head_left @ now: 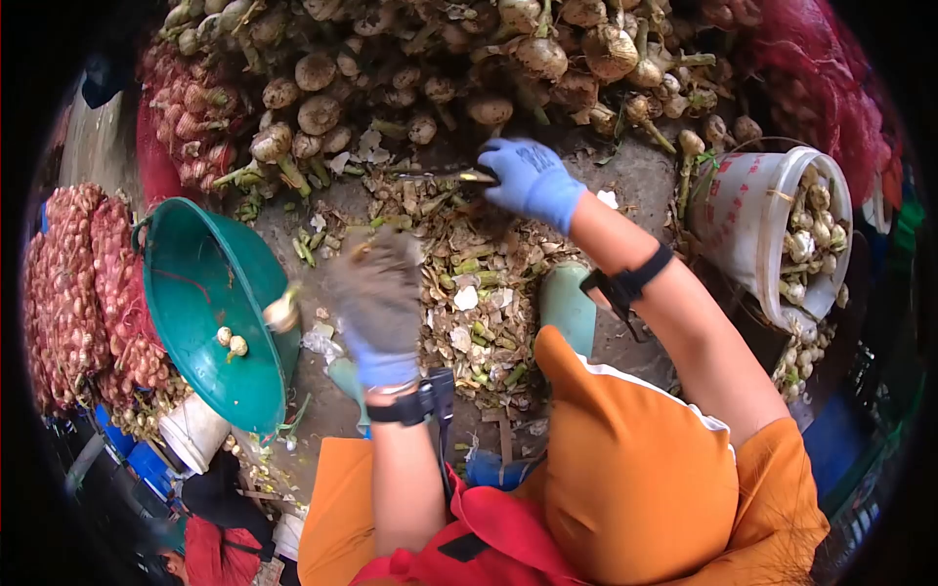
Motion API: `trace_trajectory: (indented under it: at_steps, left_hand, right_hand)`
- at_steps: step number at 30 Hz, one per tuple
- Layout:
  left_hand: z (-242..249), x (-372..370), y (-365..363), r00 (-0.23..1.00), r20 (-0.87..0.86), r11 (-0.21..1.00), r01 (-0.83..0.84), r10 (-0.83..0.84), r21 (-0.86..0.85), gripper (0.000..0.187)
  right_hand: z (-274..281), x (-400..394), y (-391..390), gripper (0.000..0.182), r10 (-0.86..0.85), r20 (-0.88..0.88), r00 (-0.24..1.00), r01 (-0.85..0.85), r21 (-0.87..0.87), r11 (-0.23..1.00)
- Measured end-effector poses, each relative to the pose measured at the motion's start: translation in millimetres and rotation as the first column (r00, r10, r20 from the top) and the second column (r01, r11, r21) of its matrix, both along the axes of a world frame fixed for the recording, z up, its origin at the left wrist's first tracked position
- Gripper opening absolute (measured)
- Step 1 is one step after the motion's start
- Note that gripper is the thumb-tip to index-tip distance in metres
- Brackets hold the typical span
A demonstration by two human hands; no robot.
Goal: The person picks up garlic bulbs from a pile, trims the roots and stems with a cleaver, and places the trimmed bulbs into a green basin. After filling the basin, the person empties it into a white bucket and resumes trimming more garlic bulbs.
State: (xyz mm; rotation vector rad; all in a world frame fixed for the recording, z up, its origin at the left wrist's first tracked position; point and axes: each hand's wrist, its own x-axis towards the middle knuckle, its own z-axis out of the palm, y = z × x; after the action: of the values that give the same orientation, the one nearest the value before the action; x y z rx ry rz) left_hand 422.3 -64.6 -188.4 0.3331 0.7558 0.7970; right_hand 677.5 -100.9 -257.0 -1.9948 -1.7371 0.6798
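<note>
My left hand (376, 303), in a soiled blue-and-grey glove, is smeared by motion between the green tub and the trimmings; its fingers do not show clearly. A blurred garlic bulb (281, 311) is in front of the tub's rim, apart from that hand. The green tub (210, 293) stands tilted at the left, with a few pale garlic bulbs (233, 340) in it. My right hand (532, 186), in a blue glove, is closed around a thin dark blade that looks like a knife (420, 176), pointing left. Below it lie cut garlic stems and skins (479, 313).
A large heap of garlic (391, 88) rises ahead. Red mesh sacks (821, 88) stand right and left. A tilted white bucket (733, 205) holds trimmed garlic at the right. My green boots (569, 303) flank the trimmings. Another person in red (220, 552) is at the lower left.
</note>
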Motion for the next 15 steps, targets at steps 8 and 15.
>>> trace_trajectory:
  at_steps: [8, 15]
  left_hand:
    - [-12.2, 31.3, -45.5, 0.736, -0.662, 0.866, 0.417, -0.143, 0.277, 0.061]
    - [10.7, 23.1, -53.1, 0.748, -0.652, 0.720, 0.519, -0.122, 0.461, 0.072]
  right_hand:
    - [82.5, -23.3, -71.7, 0.028, -0.101, -0.438, 0.894, -0.002, -0.229, 0.973]
    - [96.6, -36.0, -72.7, 0.024, 0.278, 0.024, 0.960, -0.277, -0.038, 0.960]
